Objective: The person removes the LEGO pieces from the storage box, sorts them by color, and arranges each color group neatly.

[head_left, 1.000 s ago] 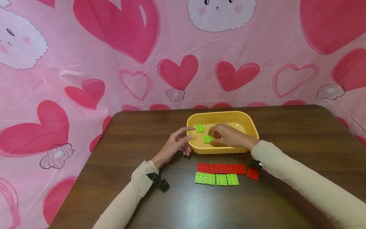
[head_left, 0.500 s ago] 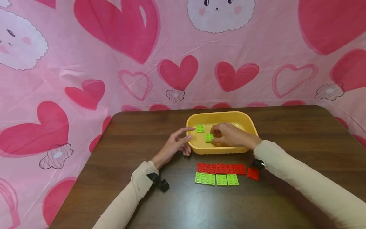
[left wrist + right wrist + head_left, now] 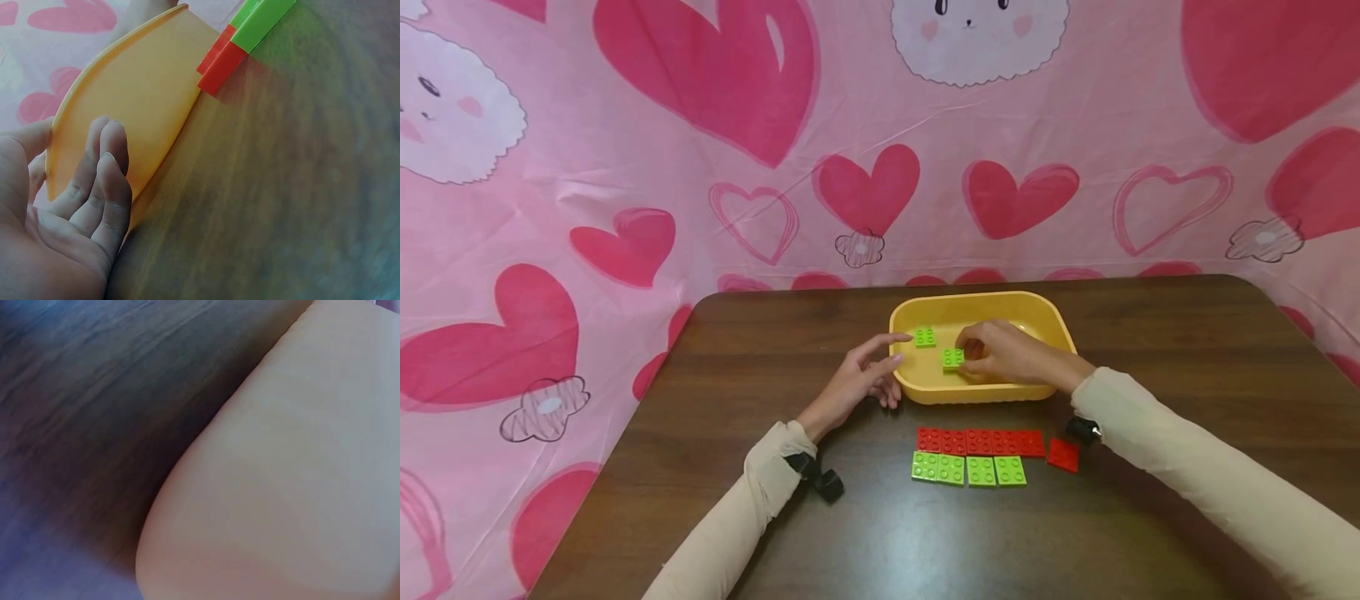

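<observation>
Inside the yellow plastic bin point(image 3: 981, 396), my right hand point(image 3: 1007, 352) pinches a light green toy brick point(image 3: 952, 360) between thumb and fingers. A second green brick point(image 3: 924, 337) lies farther back on the bin's floor. At the bin's left end is my left hand point(image 3: 863, 377), its thumb and index finger by the rim. The left wrist view shows the other fingers loosely bent beside the bin's outer wall point(image 3: 137, 81). The right wrist view holds mostly sleeve point(image 3: 262, 462), so the pinch is hidden there.
In front of the bin, a row of red bricks point(image 3: 966, 442) lies against a row of green bricks point(image 3: 980, 472). One red brick point(image 3: 1063, 455) sits apart at the right. The brown wooden table point(image 3: 760, 333) backs onto a pink heart-patterned cloth point(image 3: 865, 92).
My right hand has shifted slightly right and away from me inside the bin, bringing the green brick with it. The left hand has stayed in place.
</observation>
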Available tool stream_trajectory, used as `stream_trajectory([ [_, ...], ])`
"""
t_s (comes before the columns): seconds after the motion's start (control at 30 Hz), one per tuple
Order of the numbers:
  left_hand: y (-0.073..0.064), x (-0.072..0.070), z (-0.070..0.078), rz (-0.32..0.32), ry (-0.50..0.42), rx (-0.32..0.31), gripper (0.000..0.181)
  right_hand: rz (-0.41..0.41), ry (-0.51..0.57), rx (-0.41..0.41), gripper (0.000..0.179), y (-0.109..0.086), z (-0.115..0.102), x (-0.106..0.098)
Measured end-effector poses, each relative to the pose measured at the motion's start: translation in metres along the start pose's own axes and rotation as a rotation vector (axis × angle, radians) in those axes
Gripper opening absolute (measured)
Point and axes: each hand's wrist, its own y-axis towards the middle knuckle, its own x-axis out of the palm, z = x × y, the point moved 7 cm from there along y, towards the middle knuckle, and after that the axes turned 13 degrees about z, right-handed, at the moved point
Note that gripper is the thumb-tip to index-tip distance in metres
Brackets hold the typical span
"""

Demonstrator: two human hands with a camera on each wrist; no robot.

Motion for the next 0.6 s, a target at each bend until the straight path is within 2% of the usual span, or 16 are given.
stream_trajectory([
  [0.27, 0.000, 0.000, 0.000, 0.004, -0.003, -0.002, 0.045, 0.025, -0.003, 0.008, 0.030, -0.004, 0.000, -0.008],
  [0.6, -0.002, 0.001, 0.002, 0.010, -0.006, -0.010, 0.041, 0.067, 0.040, -0.034, 0.027, -0.012, -0.002, -0.021],
])
